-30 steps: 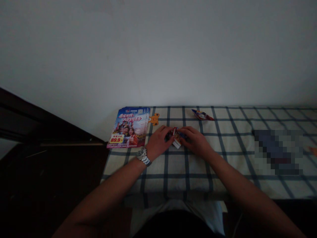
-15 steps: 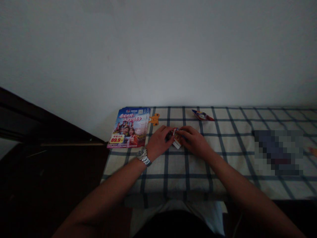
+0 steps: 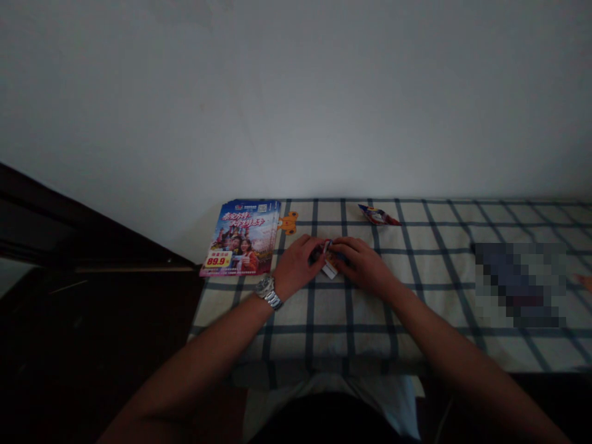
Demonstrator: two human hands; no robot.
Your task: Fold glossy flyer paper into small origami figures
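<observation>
Between my two hands is a small piece of folded, printed paper (image 3: pixel 330 269), with a white edge towards me and red and blue print above. My left hand (image 3: pixel 300 262), with a metal watch (image 3: pixel 267 290) on its wrist, pinches the paper's left side. The fingers of my right hand (image 3: pixel 363 262) are closed on its right side. My fingers hide much of the paper. Left of my hands lies a stack of printed flyers (image 3: pixel 243 240). Beyond my right hand a folded paper piece (image 3: pixel 378 215) in blue, white and red rests on the cloth.
A checked cloth (image 3: pixel 425 265) covers the table, which stands against a pale wall (image 3: pixel 324 111). An orange bear-shaped thing (image 3: pixel 289 222) sits at the stack's right edge. To the right lies a blurred-out dark object (image 3: pixel 518 283). Part of a hand (image 3: pixel 586 281) shows at the right edge.
My right fingers have shifted slightly on the folded paper, and its visible upper part looks a little different. Both arms stay in nearly the same place.
</observation>
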